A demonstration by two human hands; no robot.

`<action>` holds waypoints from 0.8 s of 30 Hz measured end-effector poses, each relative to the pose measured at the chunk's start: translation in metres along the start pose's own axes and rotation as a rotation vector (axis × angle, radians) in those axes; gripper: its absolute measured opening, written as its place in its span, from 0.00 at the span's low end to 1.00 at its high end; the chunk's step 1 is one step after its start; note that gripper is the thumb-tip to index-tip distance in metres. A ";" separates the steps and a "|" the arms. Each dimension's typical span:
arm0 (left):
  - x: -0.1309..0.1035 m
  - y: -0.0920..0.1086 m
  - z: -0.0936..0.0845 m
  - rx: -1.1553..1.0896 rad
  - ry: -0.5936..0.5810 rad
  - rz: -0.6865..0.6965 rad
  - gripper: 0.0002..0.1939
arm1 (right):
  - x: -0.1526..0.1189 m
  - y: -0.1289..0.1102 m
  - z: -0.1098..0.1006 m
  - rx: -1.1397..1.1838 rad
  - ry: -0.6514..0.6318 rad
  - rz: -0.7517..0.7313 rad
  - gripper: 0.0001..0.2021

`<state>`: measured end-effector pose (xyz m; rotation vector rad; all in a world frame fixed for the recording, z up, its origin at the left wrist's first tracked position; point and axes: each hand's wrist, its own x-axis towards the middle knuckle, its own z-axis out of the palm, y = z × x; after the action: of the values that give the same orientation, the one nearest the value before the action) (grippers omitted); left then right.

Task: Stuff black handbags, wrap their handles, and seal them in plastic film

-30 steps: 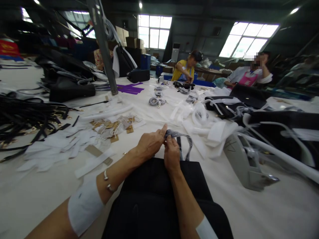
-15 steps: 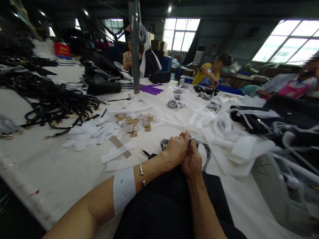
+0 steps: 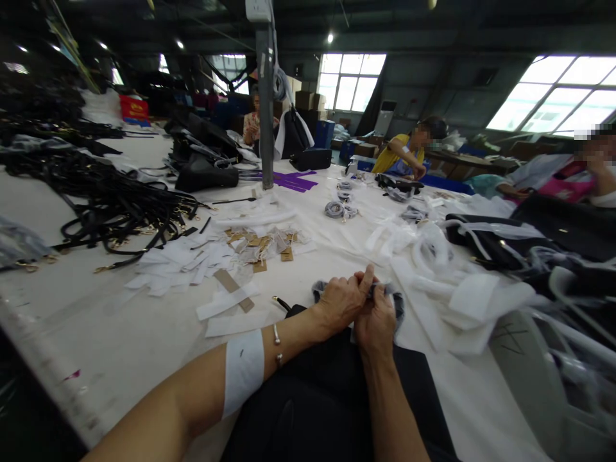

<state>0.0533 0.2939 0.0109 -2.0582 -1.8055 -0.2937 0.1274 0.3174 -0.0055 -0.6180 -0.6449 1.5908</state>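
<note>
A black bag [image 3: 327, 398] lies on the white table [image 3: 120, 333] right in front of me, under my forearms. Its grey wrapped handle [image 3: 397, 301] loops up at the bag's far edge. My left hand [image 3: 342, 300] and my right hand [image 3: 375, 321] press together at the top of that loop, both closed around the handle. My fingers hide most of the handle. A bracelet and a white band sit on my left arm.
White paper strips and brown tags [image 3: 216, 256] litter the table to the left, beyond them a heap of black straps [image 3: 106, 205]. Crumpled white wrapping [image 3: 452, 282] and more black bags [image 3: 505, 237] lie right. A grey post [image 3: 265, 109] stands mid-table. Other people work at the far side.
The view swung left and dropped closer. My hands drew the handle loop down toward the bag and closed tighter together over it.
</note>
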 end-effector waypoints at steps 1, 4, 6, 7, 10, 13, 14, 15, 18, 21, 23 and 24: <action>-0.001 0.002 -0.002 -0.025 -0.007 0.036 0.25 | 0.001 0.000 -0.003 -0.006 0.032 -0.002 0.13; -0.007 -0.001 -0.022 -0.148 0.025 0.164 0.24 | 0.004 -0.006 -0.011 0.051 0.071 -0.015 0.10; -0.018 -0.017 -0.041 -0.253 0.035 0.199 0.23 | 0.005 -0.012 -0.014 0.102 0.069 -0.025 0.09; -0.026 -0.029 -0.050 -0.296 0.021 0.175 0.21 | 0.005 -0.015 -0.013 0.126 0.057 -0.018 0.09; -0.067 -0.078 -0.067 -0.307 -0.117 -0.110 0.10 | 0.002 -0.020 -0.008 0.191 0.011 0.044 0.11; -0.120 -0.130 -0.070 -0.185 -0.299 -0.575 0.08 | -0.002 -0.021 -0.001 0.227 -0.014 0.094 0.12; -0.136 -0.145 -0.070 -0.159 -0.327 -0.640 0.07 | -0.003 -0.021 0.000 0.229 -0.023 0.102 0.11; -0.151 -0.156 -0.069 -0.135 -0.347 -0.694 0.07 | -0.004 -0.021 0.001 0.229 -0.039 0.107 0.11; -0.180 -0.176 -0.065 -0.101 -0.419 -0.775 0.10 | -0.005 -0.020 0.001 0.215 -0.094 0.113 0.11; -0.186 -0.183 -0.058 -0.091 -0.407 -0.721 0.19 | -0.005 -0.020 0.000 0.206 -0.101 0.130 0.11; -0.181 -0.187 -0.052 -0.086 -0.407 -0.609 0.23 | -0.004 -0.019 -0.002 0.214 -0.083 0.152 0.11; -0.177 -0.191 -0.049 -0.096 -0.424 -0.542 0.23 | -0.004 -0.019 -0.002 0.218 -0.074 0.163 0.11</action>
<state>-0.1561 0.1321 0.0128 -1.7434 -2.6473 -0.0873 0.1425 0.3156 0.0062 -0.4600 -0.4760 1.8146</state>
